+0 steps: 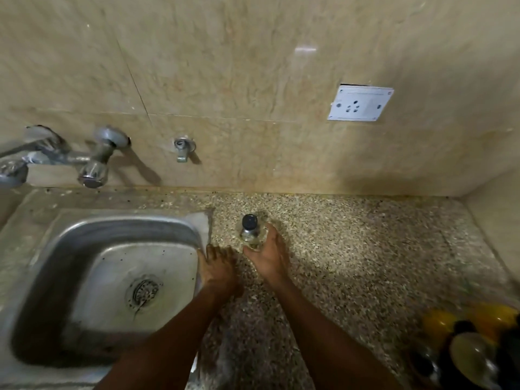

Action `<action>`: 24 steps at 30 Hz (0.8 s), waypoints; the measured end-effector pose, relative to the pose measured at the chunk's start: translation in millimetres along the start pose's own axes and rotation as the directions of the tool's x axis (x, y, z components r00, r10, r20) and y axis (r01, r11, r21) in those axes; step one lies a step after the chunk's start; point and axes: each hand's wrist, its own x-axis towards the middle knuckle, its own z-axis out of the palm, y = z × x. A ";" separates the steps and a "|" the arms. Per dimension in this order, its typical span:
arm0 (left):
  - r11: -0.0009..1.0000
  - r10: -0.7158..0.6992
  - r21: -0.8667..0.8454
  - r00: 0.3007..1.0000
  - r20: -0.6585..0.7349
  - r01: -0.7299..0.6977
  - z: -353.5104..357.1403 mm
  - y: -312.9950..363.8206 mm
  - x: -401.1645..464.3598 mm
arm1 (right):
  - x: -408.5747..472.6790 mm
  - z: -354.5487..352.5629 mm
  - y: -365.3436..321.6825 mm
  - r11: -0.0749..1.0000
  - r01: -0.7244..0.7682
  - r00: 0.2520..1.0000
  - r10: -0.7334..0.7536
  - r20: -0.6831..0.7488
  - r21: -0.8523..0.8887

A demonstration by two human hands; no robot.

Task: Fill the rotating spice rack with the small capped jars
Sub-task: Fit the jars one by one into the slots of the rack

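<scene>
Right hand (pixel 268 258) grips the jar (pixel 250 230) low — it could tip; left hand (pixel 218 267) lies flat, released.

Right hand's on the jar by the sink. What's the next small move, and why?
Probably lift the jar and carry it right. The right hand already grips the clear, black-capped jar upright on the counter; the left hand rests flat beside it.

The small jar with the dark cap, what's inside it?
The jar, gripped by the right hand, is clear glass under a dark cap, and no filling shows. Blur and the fingers covering its near side hide the rest.
</scene>
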 end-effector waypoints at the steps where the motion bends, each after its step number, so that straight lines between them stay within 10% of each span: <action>1: 1.000 0.000 0.000 1.000 -0.008 0.000 1.3 -0.1 1.3 | 9.6 4.2 -5.9 1.000 0.021 1.000 -0.021 -0.008 -0.009; 17: 0.997 0.045 -0.068 0.999 0.023 -0.043 -5.5 -9.8 -0.5 | -49.8 -35.2 62.9 0.999 -0.005 0.972 0.017 -0.234 0.051; 24: 0.942 0.131 -0.286 0.977 -0.167 -0.175 4.9 74.1 -38.6 | -151.2 -96.2 152.0 0.969 -0.158 0.886 0.223 -0.406 0.187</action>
